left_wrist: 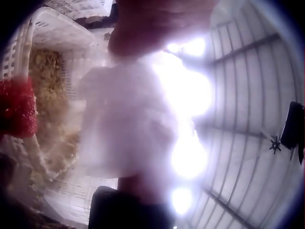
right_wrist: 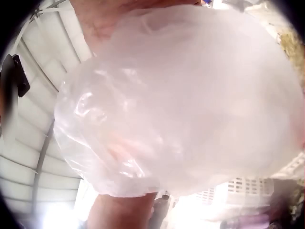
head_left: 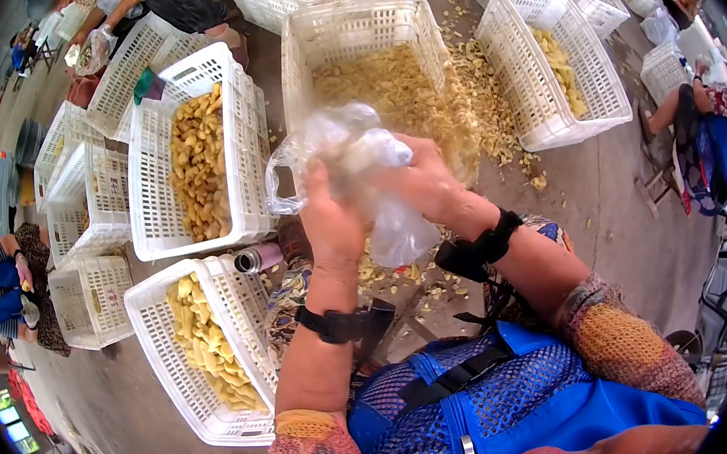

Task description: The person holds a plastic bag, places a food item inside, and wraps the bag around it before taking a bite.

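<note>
Both hands are at a translucent plastic bag (head_left: 404,233) in front of the chest, above the near edge of a large white crate. The left hand (head_left: 331,217) grips the bag from the left side, its fingers partly hidden by plastic. From the right, the right hand (head_left: 434,184) holds the bunched plastic, its fingers blurred. What lies inside the bunched part cannot be made out. The bag (left_wrist: 128,124) is a pale blur in the left wrist view. In the right wrist view the bag (right_wrist: 181,105) looks puffed out and covers most of the fingers.
Beyond the hands stands a white crate (head_left: 355,15) of peelings. Crates of ginger (head_left: 201,160) and peeled pieces (head_left: 208,345) stand at the left, another crate (head_left: 523,59) at the right. A tumbler (head_left: 259,257) lies near the knees. Scraps (head_left: 494,116) litter the floor; people sit on both sides.
</note>
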Demonstrator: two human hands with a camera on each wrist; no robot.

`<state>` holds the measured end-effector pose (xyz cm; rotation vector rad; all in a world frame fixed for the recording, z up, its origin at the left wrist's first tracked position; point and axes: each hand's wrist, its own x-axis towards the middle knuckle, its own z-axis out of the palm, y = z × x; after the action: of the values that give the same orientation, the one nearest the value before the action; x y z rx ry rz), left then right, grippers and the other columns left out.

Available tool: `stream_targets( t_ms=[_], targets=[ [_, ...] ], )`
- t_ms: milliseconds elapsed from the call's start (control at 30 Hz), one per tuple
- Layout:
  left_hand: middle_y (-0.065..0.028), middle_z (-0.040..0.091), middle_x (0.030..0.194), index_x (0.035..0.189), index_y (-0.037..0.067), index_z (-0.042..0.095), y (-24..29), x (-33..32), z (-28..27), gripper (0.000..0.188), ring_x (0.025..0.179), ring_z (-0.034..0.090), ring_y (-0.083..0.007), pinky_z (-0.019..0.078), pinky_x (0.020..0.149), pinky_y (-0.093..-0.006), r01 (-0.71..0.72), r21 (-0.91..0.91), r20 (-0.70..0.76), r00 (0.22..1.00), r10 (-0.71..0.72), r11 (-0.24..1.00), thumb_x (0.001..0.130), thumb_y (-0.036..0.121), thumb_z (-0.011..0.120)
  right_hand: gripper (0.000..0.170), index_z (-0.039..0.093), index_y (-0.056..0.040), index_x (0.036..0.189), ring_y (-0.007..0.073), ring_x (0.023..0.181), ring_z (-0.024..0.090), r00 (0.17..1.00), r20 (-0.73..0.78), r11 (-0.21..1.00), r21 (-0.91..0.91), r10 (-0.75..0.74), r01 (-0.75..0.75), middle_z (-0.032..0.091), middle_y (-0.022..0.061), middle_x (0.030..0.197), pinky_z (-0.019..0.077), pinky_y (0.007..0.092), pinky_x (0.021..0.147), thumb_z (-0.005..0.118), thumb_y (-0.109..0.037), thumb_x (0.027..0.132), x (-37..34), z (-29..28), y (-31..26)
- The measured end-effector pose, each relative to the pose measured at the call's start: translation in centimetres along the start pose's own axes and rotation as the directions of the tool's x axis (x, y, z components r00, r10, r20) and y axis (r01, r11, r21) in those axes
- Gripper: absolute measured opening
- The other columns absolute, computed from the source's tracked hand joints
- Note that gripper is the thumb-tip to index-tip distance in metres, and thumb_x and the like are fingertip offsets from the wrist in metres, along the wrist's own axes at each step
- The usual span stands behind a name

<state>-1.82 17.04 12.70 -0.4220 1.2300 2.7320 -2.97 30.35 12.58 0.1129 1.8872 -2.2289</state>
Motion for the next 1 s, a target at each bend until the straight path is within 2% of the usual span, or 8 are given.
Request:
stream_targets(
  t_ms=[167,367,433,500,600,800,900,1000],
  targets=[
    [-0.0117,0.056,0.120,0.124,-0.002,0.050,0.9,-0.9,1.5,0.037,0.106,0.056,-0.0220,0.0439,0.091,-0.0313,0.012,0.219,-0.017,1.000,-0.009,0.976,0.097,0.023,0.041,0.026,0.062,0.0029,0.102,0.0118,0.078,0.060,0.995,0.038,0.934,0.343,0.095,-0.103,0.064,0.0051,0.090,0.0502,0.0278,0.067,0.058,0.002,0.076,-0.4,0.6,0.4],
    [-0.0132,0.055,0.122,0.124,-0.003,0.051,0.7,-1.1,0.6,0.032,0.108,0.056,-0.0225,0.0441,0.092,-0.0316,-0.182,0.631,0.096,0.983,0.157,0.754,0.094,0.009,0.045,0.027,0.061,0.0040,0.104,0.0134,0.081,0.061,0.993,0.082,0.926,0.361,0.088,-0.112,0.064,0.0071,0.094,0.0511,0.0285,0.069,0.057,0.005,0.077,-0.6,0.1,0.3],
    [-0.0134,0.056,0.120,0.123,-0.002,0.050,0.5,-0.9,0.8,0.032,0.107,0.056,-0.0226,0.0450,0.092,-0.0335,-0.109,0.475,0.028,0.994,0.109,0.873,0.093,0.006,0.046,0.028,0.061,0.0041,0.104,0.0140,0.081,0.062,0.992,0.092,0.911,0.395,0.087,-0.117,0.065,0.0075,0.095,0.0512,0.0290,0.070,0.056,0.006,0.077,-0.5,-0.1,0.6],
    [-0.0135,0.057,0.118,0.122,-0.001,0.051,0.4,-0.4,1.1,0.032,0.105,0.057,-0.0232,0.0458,0.092,-0.0356,0.015,-0.005,-0.067,0.998,-0.015,1.000,0.091,0.004,0.046,0.028,0.060,0.0042,0.105,0.0145,0.082,0.062,0.991,0.104,0.908,0.403,0.080,-0.115,0.065,0.0077,0.095,0.0513,0.0294,0.071,0.056,0.006,0.077,-0.4,-0.1,0.5],
    [-0.0136,0.058,0.116,0.122,0.000,0.050,0.0,0.0,0.5,0.031,0.104,0.057,-0.0236,0.0462,0.093,-0.0379,-0.093,0.019,0.033,0.995,0.092,0.995,0.092,0.008,0.047,0.029,0.060,0.0041,0.106,0.0150,0.083,0.062,0.991,0.118,0.912,0.395,0.064,-0.106,0.065,0.0077,0.095,0.0512,0.0296,0.073,0.056,0.006,0.077,-0.6,-0.1,0.0],
    [-0.0131,0.057,0.118,0.122,0.000,0.050,0.3,0.3,-0.6,0.035,0.107,0.055,-0.0243,0.0426,0.096,-0.0387,0.047,-0.177,0.064,0.997,-0.037,0.983,0.096,0.022,0.042,0.029,0.060,0.0038,0.106,0.0150,0.085,0.062,0.991,0.117,0.892,0.439,0.063,-0.109,0.064,0.0079,0.097,0.0510,0.0290,0.075,0.055,0.006,0.078,-0.2,0.0,0.9],
    [-0.0131,0.057,0.117,0.121,0.000,0.051,0.4,0.2,-0.4,0.037,0.108,0.054,-0.0245,0.0417,0.097,-0.0390,0.027,-0.192,0.079,0.997,-0.012,0.981,0.096,0.025,0.040,0.030,0.059,0.0035,0.108,0.0149,0.085,0.062,0.992,0.103,0.889,0.443,0.076,-0.114,0.064,0.0081,0.098,0.0509,0.0288,0.075,0.055,0.005,0.078,-0.4,0.4,1.1],
    [-0.0132,0.057,0.116,0.121,0.000,0.050,0.2,0.2,-0.1,0.037,0.108,0.054,-0.0248,0.0414,0.097,-0.0389,-0.008,-0.072,-0.042,0.999,0.005,0.997,0.097,0.028,0.040,0.031,0.058,0.0033,0.110,0.0154,0.085,0.062,0.991,0.095,0.878,0.462,0.090,-0.124,0.064,0.0083,0.098,0.0512,0.0291,0.075,0.055,0.004,0.078,-0.2,0.4,2.1]
  ],
)
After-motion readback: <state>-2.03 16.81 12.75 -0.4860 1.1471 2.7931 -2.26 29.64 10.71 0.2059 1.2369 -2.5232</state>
